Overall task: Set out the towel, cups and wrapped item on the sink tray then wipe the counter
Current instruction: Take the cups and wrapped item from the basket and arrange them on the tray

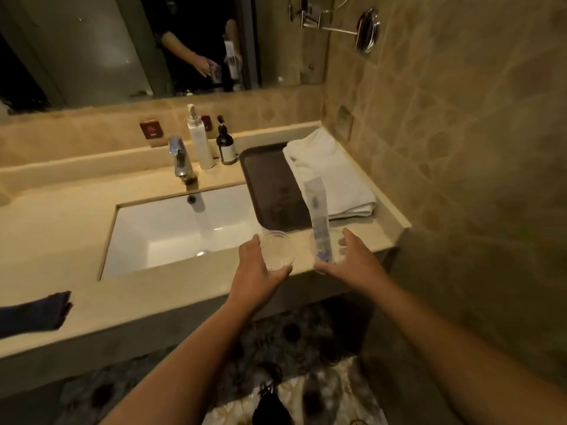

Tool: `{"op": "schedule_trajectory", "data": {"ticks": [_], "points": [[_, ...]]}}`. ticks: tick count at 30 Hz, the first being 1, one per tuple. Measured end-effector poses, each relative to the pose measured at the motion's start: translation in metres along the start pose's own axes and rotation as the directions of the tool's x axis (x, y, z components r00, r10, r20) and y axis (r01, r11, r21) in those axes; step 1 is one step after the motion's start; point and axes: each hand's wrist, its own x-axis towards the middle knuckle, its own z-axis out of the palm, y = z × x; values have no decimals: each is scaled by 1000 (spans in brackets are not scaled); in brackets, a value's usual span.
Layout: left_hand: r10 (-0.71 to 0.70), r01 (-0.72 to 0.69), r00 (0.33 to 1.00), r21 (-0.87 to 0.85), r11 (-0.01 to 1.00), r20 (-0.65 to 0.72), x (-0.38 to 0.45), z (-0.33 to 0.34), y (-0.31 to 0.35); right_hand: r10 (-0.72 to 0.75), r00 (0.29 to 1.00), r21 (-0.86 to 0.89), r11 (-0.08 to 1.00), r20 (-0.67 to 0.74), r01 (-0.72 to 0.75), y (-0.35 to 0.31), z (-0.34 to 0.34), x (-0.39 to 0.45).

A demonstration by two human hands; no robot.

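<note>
A clear, round glass cup (277, 251) is grasped by the left hand (257, 271), with the fingers curled around its near side. A second clear glass cup (326, 250) is grasped by the right hand (356, 259), the thumb and fingers being spread around its wall. A long, flat item in a pale printed wrapper (317, 216) is seen standing in this second cup, tilted so that its upper end leans back over the tray. Both cups are held at the front edge of the beige stone counter (92, 299), just in front of the dark brown rectangular tray (267, 176). A folded white towel (328, 176) is laid across the right side of the tray and reaches onto the counter beside the tiled wall. To the left of the tray, a white rectangular sink basin (171, 234) is set beneath a chrome tap (181, 159). A white pump bottle (199, 139) and a dark pump bottle (226, 145) are placed behind the tray's left corner. A dark blue cloth (33, 312) is lying at the far left of the counter.
</note>
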Motion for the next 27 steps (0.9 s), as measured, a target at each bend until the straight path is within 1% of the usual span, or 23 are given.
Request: {"op": "schedule_trajectory", "data": {"ticks": [3,7,10,14,18,23,27], "points": [[-12,12,1000,-3,1000,0,80,0,-6,29,999,11,1000,-15,-29,-19,0,69],[-19,20,1000,-27,999,10,171,-9,-6,87,996,198,977,-11,-83,-49,-7,149],[-62,61,998,-22,998,-8,226,-11,-10,81,997,237,968,9,-81,-66,-5,201],[-119,119,992,3,993,-34,286,-1,-19,31,999,231,973,11,-33,-83,3,270],[-181,180,981,-15,984,-70,340,11,-26,-44,999,154,987,24,40,-94,16,341],[-258,255,962,-47,966,-88,394,27,-37,-56,997,90,995,44,52,-97,34,417],[-319,315,941,-56,948,-111,423,34,-47,-71,995,71,995,70,66,-96,48,455]]}}
